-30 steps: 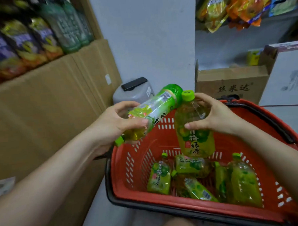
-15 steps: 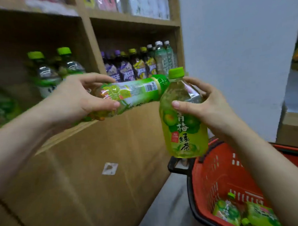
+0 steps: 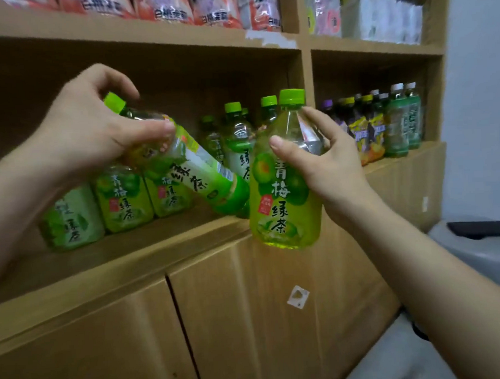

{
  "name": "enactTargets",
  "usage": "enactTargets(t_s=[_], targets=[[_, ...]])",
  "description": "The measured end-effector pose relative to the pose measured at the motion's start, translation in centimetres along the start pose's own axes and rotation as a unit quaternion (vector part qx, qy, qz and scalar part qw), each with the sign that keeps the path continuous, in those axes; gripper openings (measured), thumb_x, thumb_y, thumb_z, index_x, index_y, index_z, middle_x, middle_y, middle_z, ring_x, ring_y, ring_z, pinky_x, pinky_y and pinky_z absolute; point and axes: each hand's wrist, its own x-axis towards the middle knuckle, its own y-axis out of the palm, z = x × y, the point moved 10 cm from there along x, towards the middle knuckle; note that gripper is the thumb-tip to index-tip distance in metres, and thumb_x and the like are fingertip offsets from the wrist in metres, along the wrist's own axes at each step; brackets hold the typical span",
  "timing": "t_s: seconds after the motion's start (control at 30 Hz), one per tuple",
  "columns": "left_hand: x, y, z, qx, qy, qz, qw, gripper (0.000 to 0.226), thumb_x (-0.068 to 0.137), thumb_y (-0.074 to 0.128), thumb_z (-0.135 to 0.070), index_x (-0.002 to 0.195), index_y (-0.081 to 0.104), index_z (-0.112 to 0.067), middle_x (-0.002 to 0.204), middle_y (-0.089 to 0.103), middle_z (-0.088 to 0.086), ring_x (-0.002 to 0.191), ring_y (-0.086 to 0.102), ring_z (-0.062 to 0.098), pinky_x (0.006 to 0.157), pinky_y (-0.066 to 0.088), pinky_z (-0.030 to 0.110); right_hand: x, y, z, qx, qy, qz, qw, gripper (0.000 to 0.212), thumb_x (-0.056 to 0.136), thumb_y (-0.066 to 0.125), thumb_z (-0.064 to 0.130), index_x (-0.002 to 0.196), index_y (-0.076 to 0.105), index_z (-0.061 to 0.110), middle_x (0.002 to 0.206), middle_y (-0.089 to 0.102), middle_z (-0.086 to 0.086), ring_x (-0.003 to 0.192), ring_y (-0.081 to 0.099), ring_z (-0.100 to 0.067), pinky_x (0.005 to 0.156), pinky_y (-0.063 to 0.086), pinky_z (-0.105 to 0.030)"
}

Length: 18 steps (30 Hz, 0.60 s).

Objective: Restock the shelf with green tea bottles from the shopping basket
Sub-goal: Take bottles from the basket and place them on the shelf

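Note:
My left hand (image 3: 91,130) grips a slim green tea bottle (image 3: 196,168) near its cap, tilted with its base pointing down to the right, over the wooden shelf (image 3: 125,252). My right hand (image 3: 322,157) holds a squat green plum tea bottle (image 3: 280,193) upright by its shoulder, just in front of the shelf edge. The two held bottles touch near the slim one's base. Several green tea bottles (image 3: 123,200) stand in rows on the shelf behind them. The shopping basket is out of view.
The neighbouring compartment holds purple, yellow and green drink bottles (image 3: 383,126). Snack packets (image 3: 206,8) fill the shelf above. Closed cabinet doors (image 3: 248,304) lie below the shelf. A grey bin with a black lid (image 3: 480,236) stands at the right by the wall.
Both hands carried their bottles up from the red basket to the shelf. The view swung left and up; the basket left the frame. The left bottle turned so its cap points up-left.

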Motion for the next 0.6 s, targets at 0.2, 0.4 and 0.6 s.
enactTargets(t_s=[0.2, 0.4, 0.6], targets=[[2.5, 3.0, 2.9, 0.087, -0.01, 0.012, 0.996, 0.066, 0.058, 0.086, -0.041, 0.113, 0.05, -0.034, 0.091, 0.06, -0.006, 0.085, 0.063, 0.015, 0.071, 0.056, 0.036, 1.0, 6.2, -0.1, -0.024, -0.025, 0.048, 0.998, 0.081, 0.067, 0.081, 0.047, 0.138, 0.051, 0.023, 0.134, 0.057, 0.003, 0.124, 0.054, -0.013, 0.102, 0.047, -0.041], [4.0, 5.1, 6.7, 0.046, 0.004, -0.012, 0.999, 0.053, 0.07, 0.08, -0.037, 0.113, 0.049, -0.035, 0.104, 0.064, 0.0, 0.096, 0.063, 0.019, 0.08, 0.057, 0.044, 1.1, 10.5, -2.1, -0.044, -0.014, 0.07, 0.996, 0.079, 0.069, 0.08, 0.048, 0.138, 0.049, 0.024, 0.137, 0.054, 0.006, 0.126, 0.049, -0.011, 0.104, 0.045, -0.037], [4.2, 7.2, 9.1, 0.05, -0.01, 0.033, 0.998, 0.06, 0.092, 0.058, -0.031, 0.143, 0.027, -0.041, 0.14, 0.048, 0.006, 0.121, 0.051, 0.021, 0.097, 0.043, 0.032, 1.4, 13.3, -3.4, -0.114, -0.061, 0.064, 0.99, 0.063, 0.086, 0.059, 0.056, 0.14, 0.043, 0.028, 0.137, 0.05, 0.003, 0.119, 0.041, -0.002, 0.09, 0.035, -0.018]])
